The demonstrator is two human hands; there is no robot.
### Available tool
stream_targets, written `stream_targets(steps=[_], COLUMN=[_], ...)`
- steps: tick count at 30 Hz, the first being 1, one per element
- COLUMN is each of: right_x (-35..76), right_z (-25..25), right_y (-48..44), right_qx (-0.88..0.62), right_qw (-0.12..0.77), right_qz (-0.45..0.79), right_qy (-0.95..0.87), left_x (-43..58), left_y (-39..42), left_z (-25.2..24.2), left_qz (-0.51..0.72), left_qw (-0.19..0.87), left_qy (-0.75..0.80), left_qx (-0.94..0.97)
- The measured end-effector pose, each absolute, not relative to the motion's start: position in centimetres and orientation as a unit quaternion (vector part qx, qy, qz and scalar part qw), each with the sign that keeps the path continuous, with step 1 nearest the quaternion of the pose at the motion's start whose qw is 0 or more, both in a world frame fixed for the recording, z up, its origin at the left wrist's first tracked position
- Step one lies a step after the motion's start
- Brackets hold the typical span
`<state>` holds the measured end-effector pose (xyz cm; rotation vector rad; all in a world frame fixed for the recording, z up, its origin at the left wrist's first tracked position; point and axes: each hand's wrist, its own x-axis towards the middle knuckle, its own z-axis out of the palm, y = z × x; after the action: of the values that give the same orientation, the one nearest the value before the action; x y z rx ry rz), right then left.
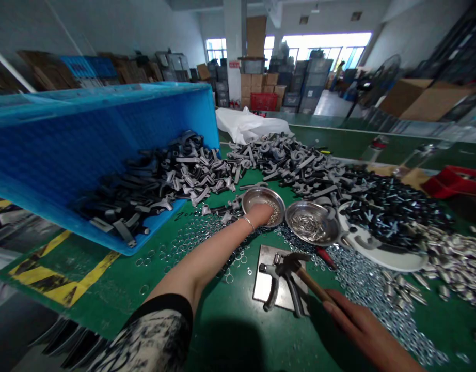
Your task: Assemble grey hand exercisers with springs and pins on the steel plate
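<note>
- Wide green-topped workbench fills view; warehouse w/ stacked cardboard cartons beyond at 12 o'clock.
- Large tilted blue plastic bin at 9 o'clock; dark grey metal brackets spread from it toward 1 o'clock.
- Glossy black metal pins heaped at 3 o'clock, partly on round white tray.
- Loose silver metal washers scattered at 4-5 o'clock.
- Square steel plate at 6 o'clock, under wood-handled hammer w/ dark head.
- Round steel bowl near centre, 3 o'clock, holds small silver parts.
- L hand: fingers dipped in that bowl, partly hidden; pinch can't be told.
- R hand at 5 o'clock: fingers at hammer handle's end, loosely curved; grip can't be told.
- Step looks like bowl-picking beside hammer; next move needs L hand lifted clear of bowl rim.
</note>
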<state>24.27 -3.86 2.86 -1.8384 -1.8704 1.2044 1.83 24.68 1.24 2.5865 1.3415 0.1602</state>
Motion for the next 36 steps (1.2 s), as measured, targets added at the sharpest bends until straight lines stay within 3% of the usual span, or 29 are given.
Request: stream_targets(steps=[6, 11, 15, 19, 22, 25, 32, 36], right_x=[23.5, 23.6, 23.8, 23.2, 22.4, 21.4, 19.9, 20.2], right_z=[1.3, -0.2, -0.8, -1.1, -1.4, -1.8, -2.5, -2.7], right_y=[-4.9, -4.4, -5.4, -5.8, -5.3, -4.6, -4.1, -4.1], right_qx=[-0.66, -0.647, -0.65, -0.671, -0.674, -0.664, -0.624, -0.616], right_qw=[0.213, 0.203, 0.218, 0.271, 0.313, 0.353, 0.389, 0.398], right_qz=[0.388, 0.355, 0.399, 0.437, 0.448, 0.476, 0.577, 0.586], right_qy=[-0.607, -0.644, -0.609, -0.534, -0.497, -0.456, -0.355, -0.345], left_x=[1.4, 0.6, 0.1, -0.5, -1.2, -1.3, -0.5, -0.5], left_y=[24.8, 24.9, 23.2, 17.6, 13.2, 11.0, 10.5, 10.1], left_z=[-0.1, 0.6, 1.9, 2.3, 1.6, 0.7, -0.4, -0.5], left_qz=[0.082, 0.145, 0.204, 0.278, 0.265, 0.24, 0.232, 0.206], left_qw=[0.124, 0.15, 0.18, 0.324, 0.455, 0.507, 0.325, 0.287], left_qy=[0.457, 0.483, 0.481, 0.413, 0.41, 0.447, 0.422, 0.432], left_qx=[0.877, 0.85, 0.833, 0.805, 0.745, 0.697, 0.814, 0.83])
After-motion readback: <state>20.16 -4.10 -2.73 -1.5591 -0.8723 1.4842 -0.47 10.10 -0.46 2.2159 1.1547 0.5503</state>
